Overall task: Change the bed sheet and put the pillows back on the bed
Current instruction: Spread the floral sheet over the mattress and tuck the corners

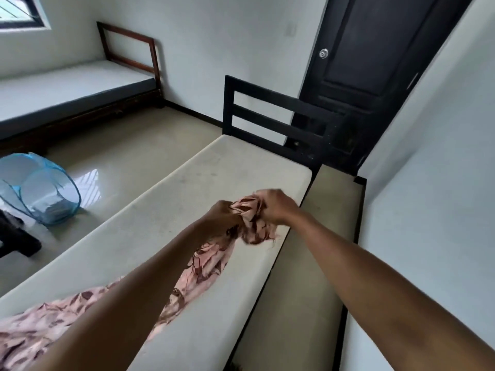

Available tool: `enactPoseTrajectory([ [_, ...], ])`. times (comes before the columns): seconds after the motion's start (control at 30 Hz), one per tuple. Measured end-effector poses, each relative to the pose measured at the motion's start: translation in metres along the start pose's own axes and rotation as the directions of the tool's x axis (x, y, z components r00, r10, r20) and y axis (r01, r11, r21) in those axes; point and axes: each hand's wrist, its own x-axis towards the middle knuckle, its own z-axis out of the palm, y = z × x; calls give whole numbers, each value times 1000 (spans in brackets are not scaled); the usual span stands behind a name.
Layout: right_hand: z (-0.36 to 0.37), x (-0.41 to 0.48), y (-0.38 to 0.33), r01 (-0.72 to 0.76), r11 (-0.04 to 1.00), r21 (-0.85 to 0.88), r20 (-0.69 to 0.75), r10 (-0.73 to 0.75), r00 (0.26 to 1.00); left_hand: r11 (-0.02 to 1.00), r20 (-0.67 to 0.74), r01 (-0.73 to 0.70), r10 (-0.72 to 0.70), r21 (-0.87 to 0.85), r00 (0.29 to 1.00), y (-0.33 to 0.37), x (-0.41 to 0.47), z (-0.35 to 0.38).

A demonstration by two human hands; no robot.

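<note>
A pink bed sheet with a dark leaf print [206, 266] trails across a bare off-white mattress [150, 226] from the lower left toward the middle. Both arms reach out over the mattress. My left hand [222, 212] and my right hand [276, 206] grip a bunched end of the sheet between them, lifted a little above the mattress near its right edge. A black headboard [270, 121] stands at the far end of the bed. No pillows are in view.
A blue mesh laundry basket [40, 188] lies tipped on the glossy floor to the left. A second bed with a grey mattress [67, 87] stands along the far left wall. A dark door [375, 62] is behind the headboard. A white wall runs close on the right.
</note>
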Motion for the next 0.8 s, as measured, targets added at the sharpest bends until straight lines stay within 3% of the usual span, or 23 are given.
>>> enactPoseTrajectory([
  [0.1,-60,53,27,-45,996,-71,-146,35,989,995,229,95,-99,28,968,2,36,-7],
  [0.17,-97,89,52,-99,991,-88,-296,69,953,977,289,164,-197,134,937,-6,62,-2],
  [0.27,-148,142,104,-236,968,81,-561,240,792,916,284,267,-354,301,891,-34,102,6],
  [0.33,-172,182,154,-336,922,194,-624,380,682,860,159,314,-404,403,901,-44,140,11],
  [0.4,-178,216,198,-420,891,174,-533,444,720,835,-81,350,-350,425,933,-40,178,14],
  [0.47,-169,249,236,-389,917,89,-362,393,845,841,-251,366,-283,399,926,-23,224,21],
  [0.6,-128,295,273,-200,978,53,-10,200,980,846,-371,407,-276,345,887,22,313,39],
  [0.67,-111,320,281,-23,998,59,166,13,986,853,-349,403,-287,331,892,46,355,46],
  [0.73,-100,341,276,178,977,115,317,-205,926,881,-242,365,-299,301,923,68,386,52],
  [0.8,-89,364,271,347,934,88,378,-354,855,921,-124,291,-267,259,956,82,413,57],
])
